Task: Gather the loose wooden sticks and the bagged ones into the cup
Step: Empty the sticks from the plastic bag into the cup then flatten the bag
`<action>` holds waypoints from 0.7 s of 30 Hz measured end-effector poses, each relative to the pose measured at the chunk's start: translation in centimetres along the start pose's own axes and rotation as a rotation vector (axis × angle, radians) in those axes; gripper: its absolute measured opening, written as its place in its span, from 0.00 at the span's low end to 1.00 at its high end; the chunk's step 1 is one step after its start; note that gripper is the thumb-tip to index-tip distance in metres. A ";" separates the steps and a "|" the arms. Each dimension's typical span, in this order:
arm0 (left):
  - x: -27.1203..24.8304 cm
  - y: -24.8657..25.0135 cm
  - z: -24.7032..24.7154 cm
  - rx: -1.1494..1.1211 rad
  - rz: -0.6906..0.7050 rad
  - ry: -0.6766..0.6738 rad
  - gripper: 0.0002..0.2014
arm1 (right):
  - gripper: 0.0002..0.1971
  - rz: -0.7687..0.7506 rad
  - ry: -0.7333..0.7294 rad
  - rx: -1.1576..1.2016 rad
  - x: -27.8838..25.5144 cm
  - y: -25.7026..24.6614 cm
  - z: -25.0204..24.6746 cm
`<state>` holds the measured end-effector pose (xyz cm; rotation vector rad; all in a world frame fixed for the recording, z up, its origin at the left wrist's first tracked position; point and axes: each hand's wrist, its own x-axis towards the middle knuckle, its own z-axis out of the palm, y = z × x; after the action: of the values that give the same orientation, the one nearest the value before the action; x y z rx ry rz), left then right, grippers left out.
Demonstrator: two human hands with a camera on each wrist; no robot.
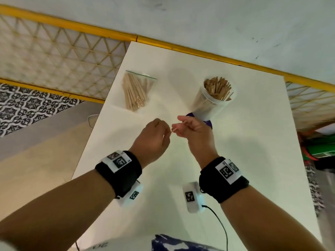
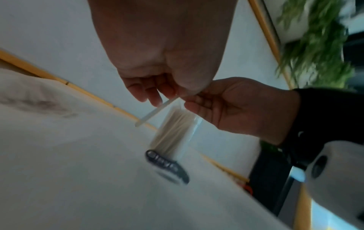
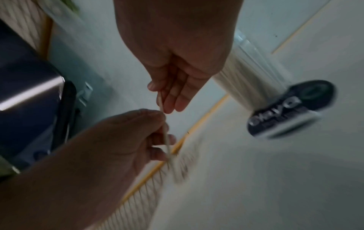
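A thin wooden stick [image 1: 173, 130] hangs above the white table [image 1: 253, 142], held between both hands. My left hand [image 1: 163, 131] pinches one end with curled fingers; the left wrist view shows this stick [image 2: 153, 113] jutting from that pinch. My right hand [image 1: 181, 127] holds the other end between thumb and fingertips [image 3: 167, 99]. Just behind my right hand stands the clear cup [image 1: 215, 93] on a dark purple base [image 1: 207, 123], packed with upright sticks. The clear zip bag of sticks [image 1: 136, 91] lies flat at the back left.
The table's left edge [image 1: 94, 134] drops to a patterned floor. A yellow rail [image 1: 199, 51] with lattice panels runs behind the table. A black cable [image 1: 223, 225] trails over the near table, and blue patterned cloth [image 1: 172, 243] sits at the near edge.
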<state>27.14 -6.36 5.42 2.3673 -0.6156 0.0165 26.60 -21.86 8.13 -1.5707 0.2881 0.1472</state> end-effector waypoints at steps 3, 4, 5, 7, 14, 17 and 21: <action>4.2 1.8 -0.8 -0.163 0.011 0.128 0.10 | 0.08 -0.245 0.158 -0.057 0.7 -5.2 -1.5; 5.3 1.7 -1.1 -0.174 -0.033 0.129 0.11 | 0.09 -0.366 0.241 -0.070 1.3 -6.8 -2.5; 6.3 1.3 -1.4 -0.169 -0.082 0.118 0.14 | 0.13 -0.489 0.325 -0.064 2.1 -8.2 -3.7; 8.0 -0.7 -1.8 -0.121 -0.189 0.087 0.21 | 0.17 -0.679 0.503 -0.136 4.1 -10.3 -6.5; 8.0 -11.9 0.5 0.219 -0.531 -0.283 0.40 | 0.13 -0.329 0.256 -1.003 10.5 -5.2 -11.8; 5.3 -11.4 2.0 0.383 -0.469 -0.343 0.41 | 0.22 -0.345 0.165 -1.268 10.7 -3.9 -12.0; -0.2 -8.6 2.4 0.307 -0.225 -0.345 0.41 | 0.25 -0.719 0.468 -0.989 8.2 -3.7 -11.7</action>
<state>30.34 -2.17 -1.79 2.7533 -0.5302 -0.4341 34.49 -34.24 9.71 -2.5855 -0.0335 -0.7571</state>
